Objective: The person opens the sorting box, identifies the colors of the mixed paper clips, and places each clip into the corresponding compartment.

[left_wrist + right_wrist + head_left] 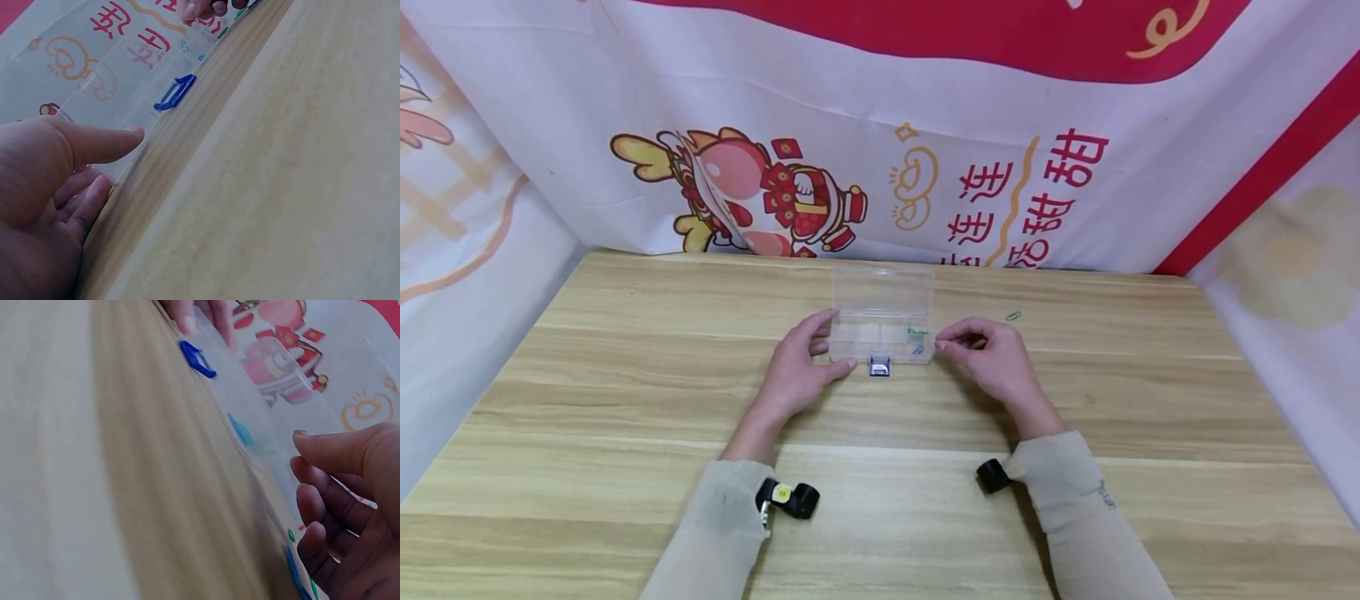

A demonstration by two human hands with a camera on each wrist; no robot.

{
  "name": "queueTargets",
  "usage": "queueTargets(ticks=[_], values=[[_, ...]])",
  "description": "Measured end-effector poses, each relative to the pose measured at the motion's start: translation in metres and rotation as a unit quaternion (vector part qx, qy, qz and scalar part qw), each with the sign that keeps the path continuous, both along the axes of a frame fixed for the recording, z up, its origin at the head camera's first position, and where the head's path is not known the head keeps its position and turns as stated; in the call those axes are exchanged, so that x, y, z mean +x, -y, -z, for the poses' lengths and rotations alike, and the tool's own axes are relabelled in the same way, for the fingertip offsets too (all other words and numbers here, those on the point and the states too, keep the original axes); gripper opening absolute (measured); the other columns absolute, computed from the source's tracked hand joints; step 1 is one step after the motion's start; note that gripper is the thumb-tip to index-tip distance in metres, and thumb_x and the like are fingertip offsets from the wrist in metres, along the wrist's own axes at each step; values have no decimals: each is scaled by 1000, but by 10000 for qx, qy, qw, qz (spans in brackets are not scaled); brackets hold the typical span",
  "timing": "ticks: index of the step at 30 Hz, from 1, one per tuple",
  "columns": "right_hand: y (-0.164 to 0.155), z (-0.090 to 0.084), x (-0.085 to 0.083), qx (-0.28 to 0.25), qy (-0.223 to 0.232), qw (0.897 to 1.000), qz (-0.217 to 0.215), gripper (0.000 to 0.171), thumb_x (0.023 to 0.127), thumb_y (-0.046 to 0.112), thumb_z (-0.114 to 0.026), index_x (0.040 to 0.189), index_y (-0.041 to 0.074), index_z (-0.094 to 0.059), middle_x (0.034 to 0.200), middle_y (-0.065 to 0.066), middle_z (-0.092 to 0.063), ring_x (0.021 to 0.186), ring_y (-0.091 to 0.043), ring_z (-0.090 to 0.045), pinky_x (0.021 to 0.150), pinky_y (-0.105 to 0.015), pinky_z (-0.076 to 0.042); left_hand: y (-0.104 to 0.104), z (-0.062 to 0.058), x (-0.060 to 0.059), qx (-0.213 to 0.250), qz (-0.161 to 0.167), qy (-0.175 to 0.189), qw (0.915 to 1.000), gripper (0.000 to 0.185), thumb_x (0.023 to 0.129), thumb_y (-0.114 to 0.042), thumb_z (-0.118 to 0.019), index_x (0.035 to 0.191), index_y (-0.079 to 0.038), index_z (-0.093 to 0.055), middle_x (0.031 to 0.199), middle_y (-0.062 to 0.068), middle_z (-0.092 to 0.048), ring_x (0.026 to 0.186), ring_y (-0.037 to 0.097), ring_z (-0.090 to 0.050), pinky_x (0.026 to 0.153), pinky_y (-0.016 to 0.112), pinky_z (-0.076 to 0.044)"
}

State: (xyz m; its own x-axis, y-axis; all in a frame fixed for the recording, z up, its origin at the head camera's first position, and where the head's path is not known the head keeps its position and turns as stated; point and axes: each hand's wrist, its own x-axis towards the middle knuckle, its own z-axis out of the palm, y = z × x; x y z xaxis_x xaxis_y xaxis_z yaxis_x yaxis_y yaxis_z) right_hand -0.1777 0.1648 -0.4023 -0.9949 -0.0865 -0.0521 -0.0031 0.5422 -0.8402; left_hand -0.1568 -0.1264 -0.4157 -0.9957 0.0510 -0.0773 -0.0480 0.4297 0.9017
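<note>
Centrally on the desk (880,517), a clear box (891,336) stands open. The left hand (796,371), fingers round its left end, should brace it; the right hand (994,358) bunches its fingers beside the right end, any pinch unclear. Beyond, a green paper clip (1013,316).

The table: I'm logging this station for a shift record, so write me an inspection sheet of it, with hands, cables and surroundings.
Surface: wood-grain table
Job's things: clear box, lid up, blue latch at front; clips in its rightmost compartment; loose green clip on the table, to its right
Clutter: nothing seen
Hands: left hand holds the box's left end; right hand by its right end, nothing seen between thumb and fingers
Cables: nothing seen
Surroundings: printed cloth behind the table
</note>
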Motion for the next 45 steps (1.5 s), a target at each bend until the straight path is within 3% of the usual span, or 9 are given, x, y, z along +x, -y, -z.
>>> queueTargets(ticks=[4, 14, 21, 26, 32, 37, 45], values=[[-18, 0, -3, -108, 37, 9998, 155, 17, 99, 26, -80, 111, 14, -81, 111, -7, -77, 99, -22, -64, 82, -28, -56, 0, 0, 0, 6, -17, 22, 10000, 81, 93, -11, -85, 163, -20, -47, 153, 19, -57, 138, 40, -61, 121, 51, -52], [-61, -7, -6, -56, 649, 9952, 725, 33, 100, 39, -78, 122, 15, -78, 122, -5, -69, 100, -19, -60, 76, -24, -58, 0, 0, -1, -43, -24, 35, 10000, 81, 93, -11, -85, 163, -20, -46, 153, 18, -57, 138, 40, -61, 121, 50, -52], [-76, -5, -5, 355, 671, 9964, 382, 28, 102, 34, -76, 121, 14, -79, 126, -8, -73, 105, -21, -58, 82, -26, -53, 0, -1, -1, -29, -24, 38, 10000, 82, 92, -11, -85, 163, -19, -46, 153, 18, -57, 138, 39, -61, 121, 50, -52], [-85, -6, -3, 507, 933, 9943, -36, 27, 99, 29, -79, 123, 16, -78, 127, -8, -75, 109, -24, -58, 91, -30, -48, 0, -2, -1, -76, -10, 26, 10000, 81, 93, -12, -85, 163, -19, -46, 153, 18, -57, 138, 40, -61, 121, 50, -52], [-87, -5, -2, 673, 847, 9931, -459, 29, 96, 26, -83, 123, 15, -79, 118, -9, -73, 104, -24, -61, 85, -27, -54, -1, -2, -1, -57, -27, 71, 10000, 81, 93, -12, -85, 163, -20, -46, 153, 17, -57, 138, 39, -61, 121, 49, -53], [-85, -1, -4, 926, 506, 9931, -503, 22, 97, 23, -82, 116, 13, -81, 108, -9, -74, 98, -23, -62, 80, -25, -54, -1, -2, 0, -55, -37, 79, 9999, 82, 92, -11, -85, 164, -20, -46, 153, 17, -56, 138, 39, -61, 121, 49, -53], [-80, -4, -2, 1124, 542, 9916, -353, 17, 98, 23, -82, 111, 14, -81, 107, -10, -73, 98, -25, -61, 84, -33, -51, -1, -2, 0, -62, -44, 91, 9999, 82, 92, -12, -85, 164, -21, -46, 154, 16, -56, 139, 39, -61, 121, 49, -52]])
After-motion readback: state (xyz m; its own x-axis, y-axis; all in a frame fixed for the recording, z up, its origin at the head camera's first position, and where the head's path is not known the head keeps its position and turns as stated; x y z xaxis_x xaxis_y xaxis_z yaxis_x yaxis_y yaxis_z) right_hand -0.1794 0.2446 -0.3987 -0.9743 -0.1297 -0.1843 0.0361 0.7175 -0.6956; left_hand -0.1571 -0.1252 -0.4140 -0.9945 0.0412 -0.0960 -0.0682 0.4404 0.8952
